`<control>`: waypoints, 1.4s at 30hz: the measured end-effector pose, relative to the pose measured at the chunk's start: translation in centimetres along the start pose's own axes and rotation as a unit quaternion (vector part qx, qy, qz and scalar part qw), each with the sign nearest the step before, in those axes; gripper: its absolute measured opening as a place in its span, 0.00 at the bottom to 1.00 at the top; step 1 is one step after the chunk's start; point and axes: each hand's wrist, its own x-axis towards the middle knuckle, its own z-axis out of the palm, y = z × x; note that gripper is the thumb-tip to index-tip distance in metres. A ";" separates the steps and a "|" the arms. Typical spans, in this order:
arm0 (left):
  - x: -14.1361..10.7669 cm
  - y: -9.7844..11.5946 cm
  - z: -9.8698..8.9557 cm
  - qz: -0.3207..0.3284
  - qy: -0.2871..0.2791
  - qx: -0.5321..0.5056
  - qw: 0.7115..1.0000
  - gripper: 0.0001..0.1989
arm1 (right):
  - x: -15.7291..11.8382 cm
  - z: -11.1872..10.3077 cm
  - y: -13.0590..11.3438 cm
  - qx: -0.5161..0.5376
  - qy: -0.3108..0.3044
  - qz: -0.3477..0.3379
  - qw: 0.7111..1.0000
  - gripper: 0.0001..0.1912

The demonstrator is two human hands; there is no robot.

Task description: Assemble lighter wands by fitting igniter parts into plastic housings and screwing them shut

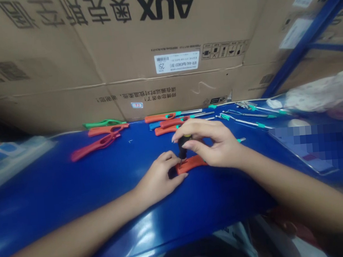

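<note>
My right hand (pixel 217 144) is closed round the black handle of a small screwdriver (pixel 183 147), which points down. The tip meets an orange long-necked lighter (pixel 192 165) lying on the blue table. At the lighter's near end, my left hand (pixel 160 176) grips it between thumb and fingers. Its far part runs under my right hand and is hidden there; a short bit of metal tube with teal shows to the right of that hand.
Green, orange and red lighter handles (pixel 95 145) lie at the back left. Several lighters with metal tubes (pixel 162 123) lie behind my hands. Loose metal tubes with teal parts (pixel 248 123) are at the back right. A cardboard box (pixel 117 41) walls off the rear; a blue frame (pixel 298 43) stands right.
</note>
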 end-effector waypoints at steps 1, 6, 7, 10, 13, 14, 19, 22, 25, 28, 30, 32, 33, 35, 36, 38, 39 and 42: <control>0.0 0.0 0.0 -0.002 -0.001 0.001 1.000 0.13 | 0.0 0.2 0.0 -0.011 0.010 -0.001 1.000 0.08; 0.4 0.6 -1.2 -0.021 -0.037 0.006 0.999 0.14 | 0.2 0.1 0.2 0.067 0.041 0.072 0.994 0.07; 0.4 0.7 -1.8 -0.027 -0.053 0.012 0.998 0.14 | 0.3 -0.3 0.4 0.095 0.069 0.099 0.988 0.07; -0.2 0.6 -4.0 -0.057 -0.100 0.060 0.991 0.21 | 0.3 -2.1 1.6 0.125 0.160 0.170 0.964 0.09; -1.5 -0.2 -5.8 -0.083 -0.120 0.114 0.983 0.27 | -0.6 -3.8 3.8 0.092 0.096 0.247 0.960 0.12; -1.9 -0.4 -6.1 -0.086 -0.118 0.128 0.981 0.25 | -1.1 -4.1 4.7 0.084 0.067 0.271 0.956 0.12; -2.3 -1.1 -6.3 -0.101 -0.115 0.172 0.973 0.13 | -3.7 -4.8 8.5 0.031 -0.032 0.336 0.941 0.09; -1.5 -1.7 -6.0 -0.071 -0.104 0.166 0.978 0.10 | -4.5 -5.1 9.5 -0.122 -0.131 0.283 0.942 0.08; -1.0 -2.7 -5.9 -0.060 -0.082 0.144 0.984 0.11 | -4.3 -5.7 9.2 -0.204 -0.134 0.194 0.950 0.09; -0.8 -3.5 -5.9 -0.065 -0.046 0.108 0.991 0.14 | -3.7 -6.5 7.6 -0.183 -0.116 0.146 0.965 0.12; -0.8 -3.6 -5.9 -0.064 -0.030 0.102 0.992 0.16 | -3.3 -7.1 6.3 -0.127 -0.169 0.175 0.962 0.16; -0.8 -3.5 -5.9 -0.060 -0.030 0.108 0.992 0.17 | -3.1 -7.7 5.2 -0.104 -0.230 0.219 0.942 0.20; -0.8 -3.4 -5.9 -0.058 -0.031 0.110 0.992 0.18 | -3.1 -7.9 4.9 -0.107 -0.250 0.231 0.934 0.20; -0.8 -3.2 -5.9 -0.057 -0.028 0.106 0.992 0.18 | -3.2 -8.0 4.7 -0.133 -0.269 0.236 0.924 0.17; -0.8 -3.2 -5.9 -0.059 -0.025 0.100 0.993 0.18 | -3.3 -7.9 4.8 -0.147 -0.273 0.232 0.922 0.16; -0.9 -3.0 -5.8 -0.069 -0.014 0.081 0.994 0.18 | -3.5 -7.6 5.4 -0.175 -0.270 0.213 0.923 0.14; -1.0 -2.9 -5.7 -0.078 -0.008 0.067 0.995 0.18 | -3.6 -7.4 5.7 -0.189 -0.262 0.196 0.926 0.14; -1.0 -2.3 -5.4 -0.125 0.010 -0.014 0.992 0.19 | -3.8 -6.5 6.6 -0.233 -0.214 0.112 0.942 0.11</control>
